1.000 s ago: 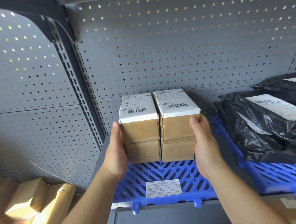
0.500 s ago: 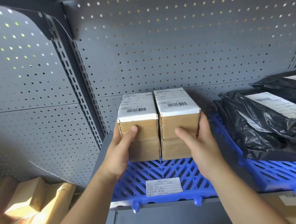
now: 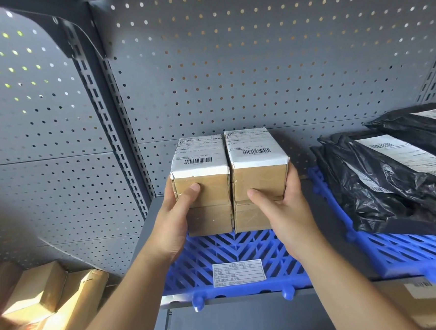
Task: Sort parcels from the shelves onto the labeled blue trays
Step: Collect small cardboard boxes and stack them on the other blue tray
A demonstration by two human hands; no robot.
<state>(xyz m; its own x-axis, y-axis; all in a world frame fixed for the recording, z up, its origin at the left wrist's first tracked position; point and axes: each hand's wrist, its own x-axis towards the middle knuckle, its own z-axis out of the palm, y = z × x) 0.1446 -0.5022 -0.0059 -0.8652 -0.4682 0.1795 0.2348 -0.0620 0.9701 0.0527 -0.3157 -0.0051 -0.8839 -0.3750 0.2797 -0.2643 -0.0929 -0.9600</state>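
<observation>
Four small cardboard parcels stand in the middle of the frame as two stacks of two, side by side and touching, on the rear of a blue plastic tray [image 3: 232,253] with an open chevron lattice. The left top box [image 3: 199,171] and the right top box [image 3: 257,162] each carry a white barcoded paper label wrapped over the top and folded down the front edge; glossy clear tape covers their brown faces. The left bottom box [image 3: 210,220] and the right bottom box [image 3: 251,219] are plain brown.

The left hand [image 3: 172,226] clasps the left stack from its outer side, thumb flat on the front of the left top box, its fingers hidden behind. The right hand [image 3: 288,211] mirrors it on the right stack, thumb across the front of the right top box, fingers wrapped round the outer side.

A white printed tray label [image 3: 239,272] sits at the tray's front edge. At right, crinkled black poly bags [image 3: 381,185] with white labels lie on a second blue tray [image 3: 401,253]. Behind is a grey perforated metal panel [image 3: 232,74]. Loose cardboard boxes [image 3: 47,308] show at lower left.
</observation>
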